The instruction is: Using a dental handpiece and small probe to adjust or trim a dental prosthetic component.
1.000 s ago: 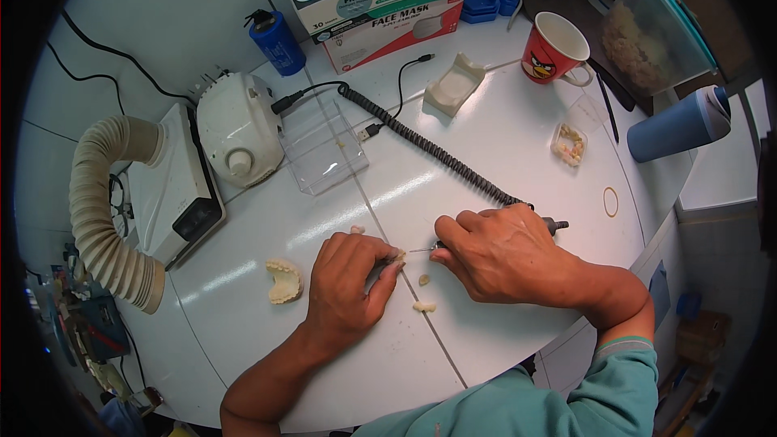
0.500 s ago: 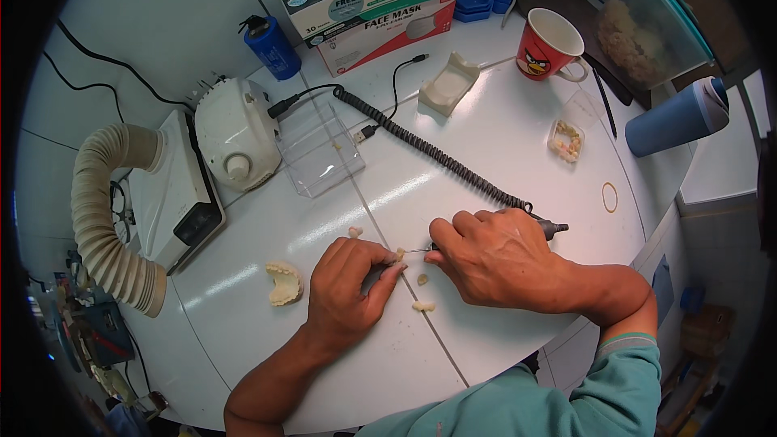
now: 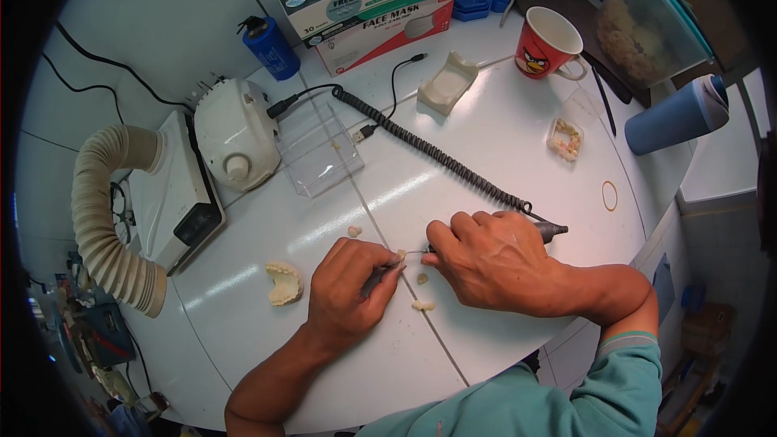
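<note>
My left hand pinches a tiny tooth-coloured dental piece between thumb and index finger. My right hand is wrapped round a dark rotary handpiece, whose back end sticks out past the knuckles. Its thin metal bit reaches left to the dental piece and seems to touch it; my fingertips partly hide the contact. On the table below lie a small tan piece and a cream tooth-like piece. Another tooth-like piece is beyond my left fingers. A cream dental arch model rests left of that hand.
A coiled black cord runs from the handpiece to a white control unit. At left stands a dust extractor with a ribbed hose. Farther back are a clear plastic tray, mask boxes, a red mug and a blue-grey tumbler.
My right hand and the handpiece have shifted very slightly left and down. The left hand keeps its pinch in nearly the same place.
</note>
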The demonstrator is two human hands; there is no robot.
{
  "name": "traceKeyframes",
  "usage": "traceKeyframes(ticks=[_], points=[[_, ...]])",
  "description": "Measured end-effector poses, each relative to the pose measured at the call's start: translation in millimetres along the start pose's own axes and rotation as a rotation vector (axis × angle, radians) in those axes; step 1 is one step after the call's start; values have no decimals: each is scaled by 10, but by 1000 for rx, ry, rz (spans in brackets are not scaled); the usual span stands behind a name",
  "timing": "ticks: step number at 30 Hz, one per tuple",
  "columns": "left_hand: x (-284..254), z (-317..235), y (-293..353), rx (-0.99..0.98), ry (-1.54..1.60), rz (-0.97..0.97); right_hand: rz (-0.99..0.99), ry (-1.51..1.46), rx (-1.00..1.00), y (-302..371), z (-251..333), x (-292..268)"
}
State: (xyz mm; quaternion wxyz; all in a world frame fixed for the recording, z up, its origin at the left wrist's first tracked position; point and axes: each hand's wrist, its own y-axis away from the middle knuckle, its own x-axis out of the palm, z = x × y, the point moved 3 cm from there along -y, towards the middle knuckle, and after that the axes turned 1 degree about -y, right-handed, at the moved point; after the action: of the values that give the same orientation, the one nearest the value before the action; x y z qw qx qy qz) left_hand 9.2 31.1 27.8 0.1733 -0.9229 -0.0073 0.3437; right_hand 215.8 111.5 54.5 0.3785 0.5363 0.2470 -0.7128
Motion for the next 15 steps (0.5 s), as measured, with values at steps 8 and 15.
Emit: traceKeyframes(ticks=[8, 15], points=[[-12, -11, 13, -80, 39, -21, -40, -43, -20, 3, -14, 1], [25, 24, 60, -122, 141, -29, -28, -79, 4, -9, -36, 0]])
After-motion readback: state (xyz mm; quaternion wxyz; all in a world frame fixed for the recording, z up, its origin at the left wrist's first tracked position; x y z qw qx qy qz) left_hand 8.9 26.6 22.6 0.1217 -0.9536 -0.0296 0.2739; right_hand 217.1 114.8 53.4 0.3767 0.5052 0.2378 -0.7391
